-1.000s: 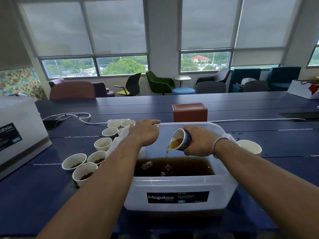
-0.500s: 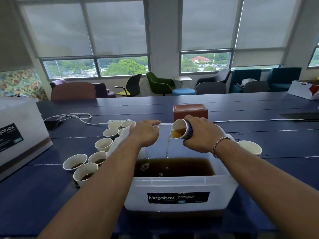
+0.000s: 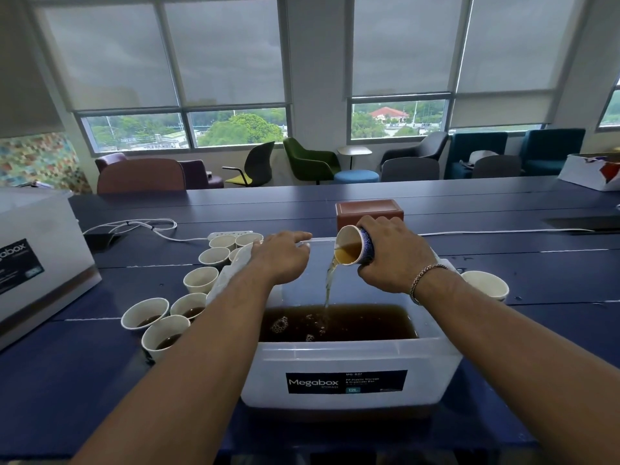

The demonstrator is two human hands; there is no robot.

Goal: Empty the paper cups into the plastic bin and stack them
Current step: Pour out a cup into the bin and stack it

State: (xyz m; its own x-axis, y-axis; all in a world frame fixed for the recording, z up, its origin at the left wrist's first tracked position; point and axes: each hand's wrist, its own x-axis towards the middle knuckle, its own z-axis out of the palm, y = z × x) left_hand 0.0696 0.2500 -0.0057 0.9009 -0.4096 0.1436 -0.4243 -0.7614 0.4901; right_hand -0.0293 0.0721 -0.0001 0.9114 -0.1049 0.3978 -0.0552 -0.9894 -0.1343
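- A paper cup [image 3: 350, 245] with a blue pattern is tipped on its side above the far half of a clear plastic bin [image 3: 335, 360]. Its mouth faces 9 o'clock.
- The right hand [image 3: 392, 260] holds it from the 3 o'clock side, with the fingers [image 3: 375, 226] clamped round the cup's body. A bracelet [image 3: 426, 276] sits on the wrist.
- A thin stream [image 3: 330, 283] of amber drink falls from the cup's lowest lip into the brown liquid [image 3: 352, 322] pooled in the bin. It lands near the pool's middle, well inside the walls, and bubbles float where it hits.
- Some drink shows inside the cup, so the pour looks unfinished. Doing it well likely means raising the base smoothly until the cup drains. The lip should stay over the pool's middle and be held low to limit splashing.
- A short shake over the bin would probably shed drips before stacking.
- The left hand [image 3: 285, 256] rests on the bin's rim at 11 o'clock. Its fingers lie fairly straight along the edge, gripping nothing that shows. It likely steadies the bin.
- A cluster of cups [image 3: 201, 278] stands on the dark blue counter [image 3: 67, 380] at the bin's 9 to 10 o'clock. The nearest three hold dark liquid.
- One more cup [image 3: 484, 285] stands at 2 o'clock, beyond the right wrist. Whether it is a stack cannot be told.
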